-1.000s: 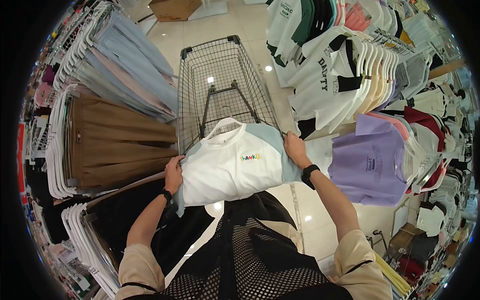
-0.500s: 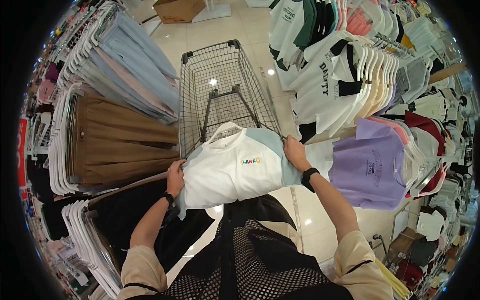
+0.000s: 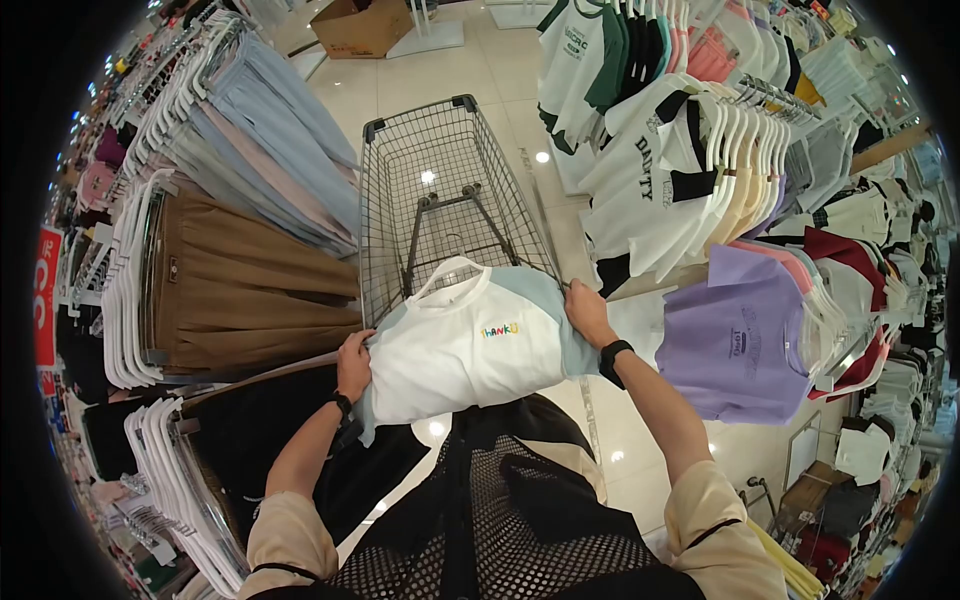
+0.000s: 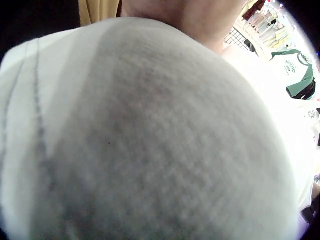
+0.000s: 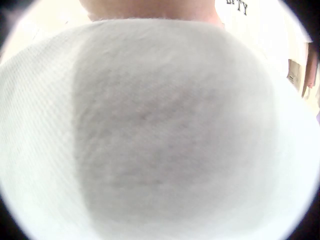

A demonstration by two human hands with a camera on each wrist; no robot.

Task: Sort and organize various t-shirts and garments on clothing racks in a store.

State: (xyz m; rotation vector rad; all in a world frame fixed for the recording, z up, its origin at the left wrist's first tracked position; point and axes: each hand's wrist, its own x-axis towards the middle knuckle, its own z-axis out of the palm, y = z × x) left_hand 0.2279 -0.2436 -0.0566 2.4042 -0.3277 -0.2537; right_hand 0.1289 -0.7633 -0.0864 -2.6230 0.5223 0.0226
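A white T-shirt point(image 3: 465, 350) with pale blue-grey sleeves and a small colourful "THANKU" print lies spread between my two hands, on a white hanger point(image 3: 452, 268). My left hand point(image 3: 354, 366) grips its left side, and my right hand point(image 3: 590, 314) holds the opposite sleeve. Just beyond, the wire shopping cart point(image 3: 452, 150) stands with its near end overlapped by the shirt; its handle is hidden. In the left wrist view, pale cloth point(image 4: 165, 130) fills most of the picture. Cloth point(image 5: 165, 125) likewise covers most of the right wrist view.
Brown trousers point(image 3: 240, 290) and light blue jeans point(image 3: 275, 100) hang close on the left. To the right hang a purple T-shirt point(image 3: 735, 330) and white tops point(image 3: 650, 170). A cardboard box point(image 3: 362, 28) stands ahead on the tiled floor point(image 3: 490, 50).
The cart and racks have shifted slightly lower in the head view. Both hands keep hold of the T-shirt in nearly the same places.
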